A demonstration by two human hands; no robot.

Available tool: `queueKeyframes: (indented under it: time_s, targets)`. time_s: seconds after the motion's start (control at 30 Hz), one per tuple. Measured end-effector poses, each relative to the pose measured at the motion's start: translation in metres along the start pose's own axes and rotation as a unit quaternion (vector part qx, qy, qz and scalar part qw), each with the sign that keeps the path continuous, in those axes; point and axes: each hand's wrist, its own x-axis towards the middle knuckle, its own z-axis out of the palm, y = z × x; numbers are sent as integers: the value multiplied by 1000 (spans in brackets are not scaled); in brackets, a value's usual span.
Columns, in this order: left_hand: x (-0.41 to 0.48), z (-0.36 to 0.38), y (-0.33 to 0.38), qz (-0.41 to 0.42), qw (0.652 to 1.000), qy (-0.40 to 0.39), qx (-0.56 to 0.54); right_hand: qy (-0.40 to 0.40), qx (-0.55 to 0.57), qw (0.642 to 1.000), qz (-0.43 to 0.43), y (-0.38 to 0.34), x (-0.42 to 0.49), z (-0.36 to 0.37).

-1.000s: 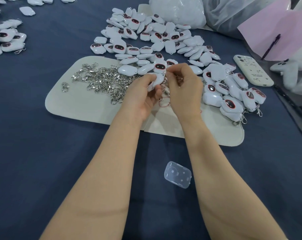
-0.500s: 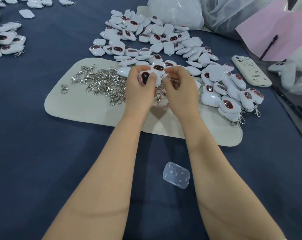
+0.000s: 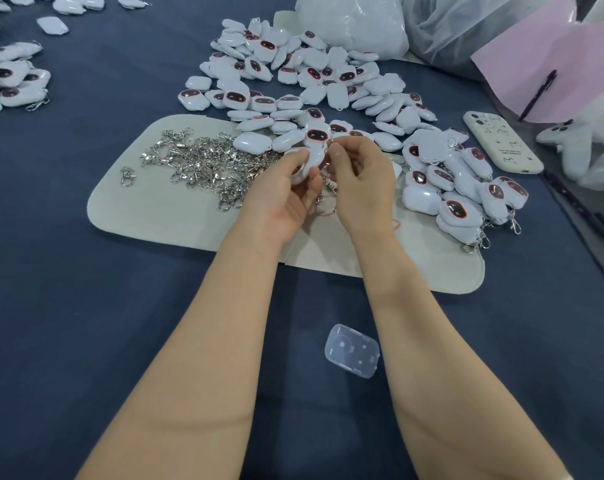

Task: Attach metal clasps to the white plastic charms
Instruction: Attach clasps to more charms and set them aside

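Observation:
My left hand (image 3: 282, 192) grips a white plastic charm (image 3: 309, 161) over the middle of the beige mat (image 3: 162, 209). My right hand (image 3: 362, 178) pinches a small metal clasp at the charm's top edge; the clasp is mostly hidden by my fingers. A loose heap of silver clasps (image 3: 203, 164) lies on the mat to the left. A big pile of white charms (image 3: 293, 81) with dark red-rimmed faces spreads behind the mat. Charms with clasps on them (image 3: 466, 202) are stacked at the right.
A clear plastic case (image 3: 351, 355) lies on the blue cloth between my forearms. A white phone (image 3: 501, 142) and a pink sheet with a pen (image 3: 539, 91) sit at the right. More charms (image 3: 6, 84) lie far left; plastic bags (image 3: 356, 22) stand at the back.
My left hand has turned the charm from face-up to edge-on and lowered it slightly. My right fingers stay pinched at its top.

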Motion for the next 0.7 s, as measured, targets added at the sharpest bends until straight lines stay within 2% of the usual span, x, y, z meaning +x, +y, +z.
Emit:
queueKeyframes:
  time_s: [0.07, 0.13, 0.17, 0.23, 0.33, 0.47, 0.7]
  targets:
    - [-1, 3, -1, 19, 1000, 15, -19, -4, -47, 998, -37, 1, -1, -2]
    - [-1, 4, -3, 93, 993, 44, 52, -15, -104, 991, -81, 1, -1, -5]
    - [1, 3, -5, 148, 979, 60, 129, -21, -130, 986, -99, 1, 0, -6]
    - [1, 1, -7, 254, 925, 75, 272, -36, -165, 979, -115, 0, 2, -8]
    - [-1, 0, -8, 335, 873, 68, 347, -56, -186, 974, -118, 1, 2, -10]
    - [1, -2, -10, 376, 841, 60, 385, -67, -200, 971, -115, 3, 1, -10]
    - [3, 0, -10, 339, 859, 66, 377, -82, -122, 989, -17, 2, 3, -9]
